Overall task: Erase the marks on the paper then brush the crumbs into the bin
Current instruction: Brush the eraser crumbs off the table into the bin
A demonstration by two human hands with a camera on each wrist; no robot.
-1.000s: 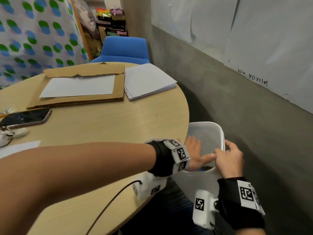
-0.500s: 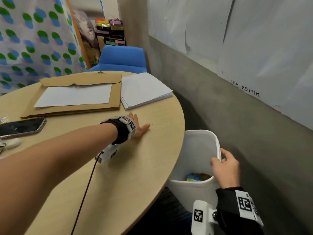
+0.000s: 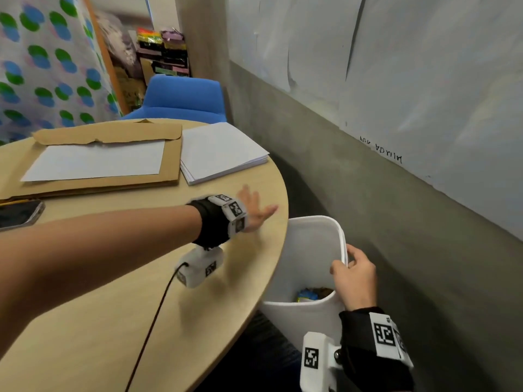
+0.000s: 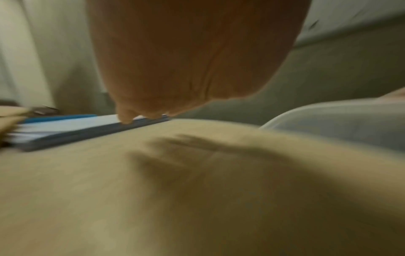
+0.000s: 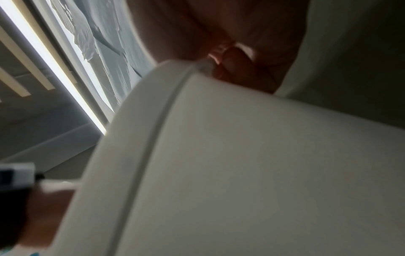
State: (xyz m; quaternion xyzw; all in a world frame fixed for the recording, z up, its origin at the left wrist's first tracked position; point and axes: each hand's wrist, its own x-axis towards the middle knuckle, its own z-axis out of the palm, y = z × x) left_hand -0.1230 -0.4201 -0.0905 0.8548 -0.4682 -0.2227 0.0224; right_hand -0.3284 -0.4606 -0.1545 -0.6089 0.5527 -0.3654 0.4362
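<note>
While the right hand (image 3: 355, 281) grips the rim of the white plastic bin (image 3: 307, 250), fingers (image 5: 235, 59) curled over the lip, the bin stands just beside the desk's curved edge with its mouth below the desktop; a blue wrapper (image 3: 305, 296) and some dark scraps lie at its bottom. Over the desk (image 3: 169, 321), a round pale-wood top, the left hand (image 3: 256, 212) is blurred near the edge closest to the bin, fingers straight and spread, holding nothing. Farther back a single white sheet (image 3: 96, 161) lies on a flat brown envelope (image 3: 172, 165), and a stack of white paper (image 3: 220, 151) sits just beside it. A dark phone (image 3: 19, 213) lies at the left, and a blue chair (image 3: 184, 99) stands behind the desk against the grey wall.
</note>
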